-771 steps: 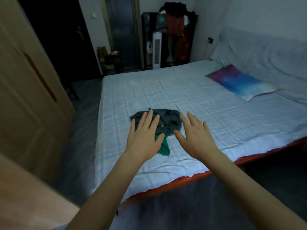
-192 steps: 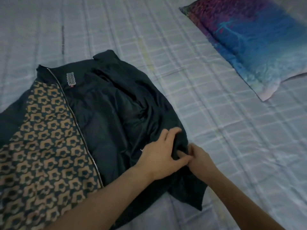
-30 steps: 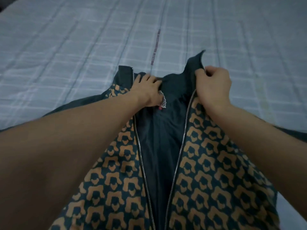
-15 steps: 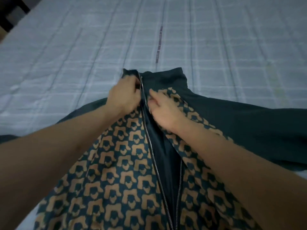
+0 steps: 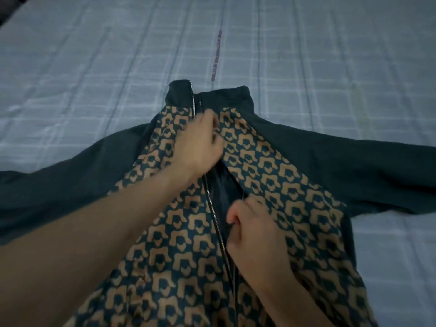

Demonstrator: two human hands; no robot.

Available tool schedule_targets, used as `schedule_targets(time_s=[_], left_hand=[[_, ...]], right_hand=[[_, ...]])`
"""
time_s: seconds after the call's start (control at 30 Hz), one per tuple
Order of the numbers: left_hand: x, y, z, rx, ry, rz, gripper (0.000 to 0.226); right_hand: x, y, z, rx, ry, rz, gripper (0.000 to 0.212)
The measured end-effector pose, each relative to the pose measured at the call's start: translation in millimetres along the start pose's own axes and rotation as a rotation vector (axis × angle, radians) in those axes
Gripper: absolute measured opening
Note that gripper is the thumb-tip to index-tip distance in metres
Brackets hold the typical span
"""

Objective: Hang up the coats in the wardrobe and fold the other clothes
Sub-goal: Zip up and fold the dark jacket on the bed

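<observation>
A dark zip-up jacket (image 5: 271,190) with a tan-and-dark patterned front lies face up on the checked bed sheet (image 5: 94,67), collar at the far end and hem toward the near edge, which suits lining up the two front panels before it is hung. Its plain dark left sleeve (image 5: 59,185) spreads flat out to the left. The left hand (image 5: 200,142) reaches in from the near left, forearm stretched across the left panel, and rests high on the chest just below the collar (image 5: 212,97); its fingers curl down onto the fabric at the zipper (image 5: 212,204) edge, apparently gripping it to draw the panels together, though blur hides the exact hold. The zipper stays open lower down, showing dark lining between the teeth. The right hand (image 5: 254,234) sits nearer and lower, fingers bent and pinching the edge of the right panel beside the zipper, likely to pull it toward the middle. The right sleeve (image 5: 354,166) extends flat to the right.
</observation>
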State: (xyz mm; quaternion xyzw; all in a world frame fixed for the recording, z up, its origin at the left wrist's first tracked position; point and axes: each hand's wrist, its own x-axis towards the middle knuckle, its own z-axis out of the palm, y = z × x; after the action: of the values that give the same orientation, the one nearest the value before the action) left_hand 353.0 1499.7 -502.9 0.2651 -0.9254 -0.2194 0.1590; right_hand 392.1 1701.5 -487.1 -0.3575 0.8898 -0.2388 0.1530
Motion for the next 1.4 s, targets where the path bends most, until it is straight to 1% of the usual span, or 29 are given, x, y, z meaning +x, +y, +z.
schedule_targets(time_s=[0.07,0.1,0.17,0.23,0.3,0.33,0.43,0.47,0.53,0.63,0.7,0.77,0.83,0.87,0.9,0.93,0.97,1.0,1.03,1.07,1.1,1.13,1.17,1.2,1.23,1.27,1.3,1.37,1.4], left_hand=[[-25,5,5,-0.052,-0.227,-0.128,0.013],[-32,5,9,-0.048,-0.303,-0.145,0.013],[-38,7,18,0.053,-0.364,-0.097,0.026],[-36,12,23,0.162,-0.374,-0.060,0.037],[-31,18,28,0.132,-0.367,-0.128,0.041],[-27,22,31,0.040,-0.337,-0.192,0.041],[-20,35,37,-0.249,-0.308,-0.340,0.043],[-21,40,37,-0.283,-0.314,-0.376,0.043],[-21,39,42,-0.294,-0.309,-0.450,0.041],[-21,40,43,-0.319,-0.255,-0.505,0.035],[-20,43,33,-0.413,-0.187,-0.545,0.030],[-20,44,19,-0.414,-0.096,-0.500,0.029],[-22,37,11,-0.192,-0.063,-0.327,0.031],[-24,32,11,-0.031,-0.105,-0.282,0.035],[-28,27,13,0.114,-0.173,-0.294,0.040],[-35,25,16,0.197,-0.209,-0.331,0.047],[-42,27,18,0.233,-0.181,-0.339,0.053],[-51,34,19,0.237,-0.104,-0.286,0.057],[-60,44,22,0.240,-0.040,-0.154,0.059],[-70,60,25,0.235,-0.031,0.029,0.058],[-80,77,30,0.226,-0.078,0.199,0.057],[-88,96,39,0.197,-0.134,0.310,0.055],[-94,116,51,0.160,-0.185,0.343,0.054],[-99,136,65,0.127,-0.224,0.310,0.054],[-103,151,80,0.115,-0.260,0.245,0.054],[-107,162,96,0.127,-0.310,0.170,0.057],[-111,167,113,0.167,-0.368,0.109,0.060],[-119,168,140,0.293,-0.438,0.072,0.070],[-121,165,148,0.346,-0.429,0.071,0.074]], right_hand=[[-23,6,-3,-0.094,-0.186,0.111,0.009],[-33,6,-4,-0.135,-0.280,0.165,0.016],[-50,5,-6,-0.231,-0.495,0.254,0.029],[-62,3,-7,-0.240,-0.620,0.302,0.027],[-69,4,-9,-0.211,-0.635,0.261,0.017],[-71,4,-10,-0.203,-0.638,0.206,0.014],[-79,-3,-12,-0.170,-0.760,0.028,0.022],[-82,-4,-10,-0.162,-0.802,-0.014,0.026],[-87,-3,-6,-0.188,-0.820,-0.062,0.026],[-95,5,-1,-0.225,-0.797,-0.103,0.025],[-99,9,-1,-0.223,-0.796,-0.110,0.025],[-103,14,3,-0.234,-0.785,-0.104,0.036],[-106,15,4,-0.217,-0.772,-0.106,0.043],[-107,14,1,-0.191,-0.760,-0.121,0.041],[-109,13,-6,-0.156,-0.730,-0.148,0.040],[-111,14,-17,-0.122,-0.686,-0.165,0.042],[-111,17,-31,-0.077,-0.620,-0.145,0.041],[-108,27,-46,-0.024,-0.515,-0.085,0.034],[-104,43,-60,0.015,-0.370,-0.004,0.025],[-98,65,-74,0.030,-0.207,0.083,0.015],[-91,92,-86,0.040,-0.038,0.179,0.012],[-84,123,-95,0.046,0.103,0.278,0.021],[-76,155,-102,0.036,0.195,0.371,0.030],[-68,187,-108,0.012,0.233,0.462,0.039],[-61,217,-114,-0.014,0.231,0.538,0.051],[-54,244,-123,-0.045,0.211,0.581,0.063],[-47,269,-135,-0.095,0.180,0.597,0.070],[-33,315,-167,-0.260,0.113,0.650,0.070],[-25,333,-185,-0.309,0.095,0.700,0.066]])
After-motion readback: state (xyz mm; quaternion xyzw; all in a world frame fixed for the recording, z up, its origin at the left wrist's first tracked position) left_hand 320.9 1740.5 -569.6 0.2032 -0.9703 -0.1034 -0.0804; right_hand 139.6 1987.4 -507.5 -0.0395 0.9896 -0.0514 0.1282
